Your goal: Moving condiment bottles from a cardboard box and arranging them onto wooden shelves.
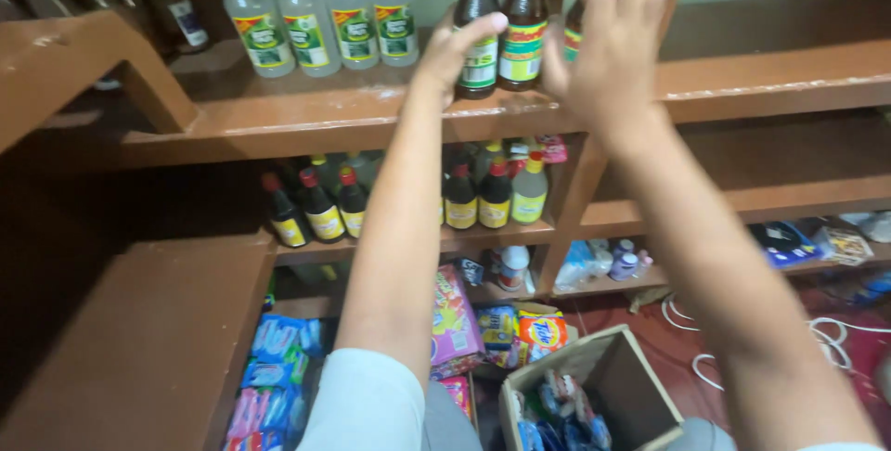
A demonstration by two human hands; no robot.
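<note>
Both arms reach up to the top wooden shelf [278, 112], where two dark-liquid bottles stand side by side just right of a row of four clear bottles with yellow caps [320, 15]; the green-capped dark bottle [479, 24] is on the left, the yellow-capped dark bottle [522, 29] touching or nearly touching it on the right. The left hand [455, 47] lies against the left flank of the green-capped bottle, thumb laid across its upper label, the other fingers curled behind and out of sight; whether they close fully round it I cannot tell. The right hand [613, 38] hovers just right of the yellow-capped bottle, its fingers spread wide and holding nothing (motion blur softens its edges). Both bottles stand upright, long axis vertical, between the two hands; the left hand is the nearer, already in contact. A third dark bottle [575, 29] sits behind the right palm, mostly hidden. Lower down, a second shelf holds smaller dark bottles with red and yellow caps [478, 196]; below that, coloured sachet packs [278, 367] and an open cardboard box [608, 386] sit near the floor. Labels are too small to make out.
</note>
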